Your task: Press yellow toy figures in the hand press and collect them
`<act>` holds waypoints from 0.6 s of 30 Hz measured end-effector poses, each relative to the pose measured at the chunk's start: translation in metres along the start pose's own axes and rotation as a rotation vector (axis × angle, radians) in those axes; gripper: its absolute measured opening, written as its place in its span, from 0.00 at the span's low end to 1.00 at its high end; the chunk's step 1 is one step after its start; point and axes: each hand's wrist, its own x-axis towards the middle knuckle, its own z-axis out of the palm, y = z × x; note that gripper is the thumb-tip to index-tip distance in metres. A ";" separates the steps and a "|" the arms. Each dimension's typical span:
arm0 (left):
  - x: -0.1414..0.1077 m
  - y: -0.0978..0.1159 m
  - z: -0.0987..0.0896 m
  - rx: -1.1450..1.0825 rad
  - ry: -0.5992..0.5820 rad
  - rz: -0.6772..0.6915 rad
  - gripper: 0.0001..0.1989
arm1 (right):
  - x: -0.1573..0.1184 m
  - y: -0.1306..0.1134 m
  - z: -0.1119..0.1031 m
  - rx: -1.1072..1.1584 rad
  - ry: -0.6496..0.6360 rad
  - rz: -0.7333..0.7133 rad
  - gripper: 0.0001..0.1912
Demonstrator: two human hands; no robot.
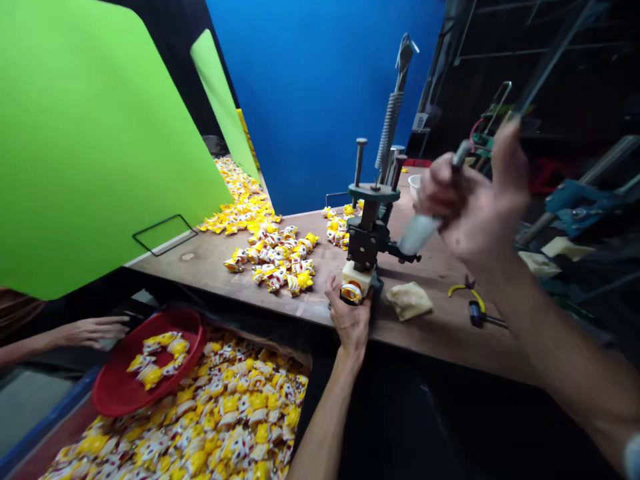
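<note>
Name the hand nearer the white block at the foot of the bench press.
The left hand is nearer: its fingers are on the white block. The right hand is raised off to the block's right, holding a blurred tool.

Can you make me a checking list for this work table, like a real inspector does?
Surface: wooden workbench, scattered with packets.
Job's things: dark metal hand press; white block with a yellow ring at its foot; white tube.
Clutter: yellow-and-white packets in piles; tan cloth; yellow-handled pliers; screwdriver; white cup.
Grippers: left hand closed around the white block; right hand, blurred, holding the white tube.
Cables: nothing seen on the bench.
Surroundings: green panel; blue backdrop; co-worker's hand beside a red tray.
</note>
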 end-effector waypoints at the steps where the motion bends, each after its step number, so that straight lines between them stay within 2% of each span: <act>1: -0.003 0.002 0.004 -0.022 0.009 0.016 0.47 | 0.017 -0.002 -0.018 0.148 0.107 0.057 0.32; 2: -0.006 0.004 0.009 -0.037 0.019 0.028 0.46 | 0.031 0.002 -0.038 0.296 0.203 0.136 0.31; 4: -0.013 0.007 0.021 -0.034 0.041 0.029 0.44 | 0.050 0.024 -0.076 0.506 0.347 0.286 0.28; 6: -0.020 0.009 0.034 -0.023 0.054 0.035 0.43 | 0.057 0.056 -0.108 0.558 0.453 0.371 0.22; 9: -0.025 0.009 0.045 -0.052 0.021 0.066 0.45 | 0.045 0.095 -0.136 0.418 0.541 0.430 0.15; 10: -0.025 0.008 0.045 -0.071 0.001 0.094 0.44 | 0.035 0.102 -0.140 0.325 0.543 0.456 0.17; 12: -0.023 0.007 0.041 -0.103 -0.030 0.189 0.36 | 0.003 0.110 -0.142 0.060 0.536 0.492 0.23; 15: -0.021 0.012 0.030 -0.070 -0.011 0.355 0.20 | -0.067 0.118 -0.133 -0.499 0.400 0.443 0.28; 18: -0.026 0.027 0.021 -0.026 0.033 0.358 0.15 | -0.137 0.131 -0.124 -0.919 0.015 0.360 0.40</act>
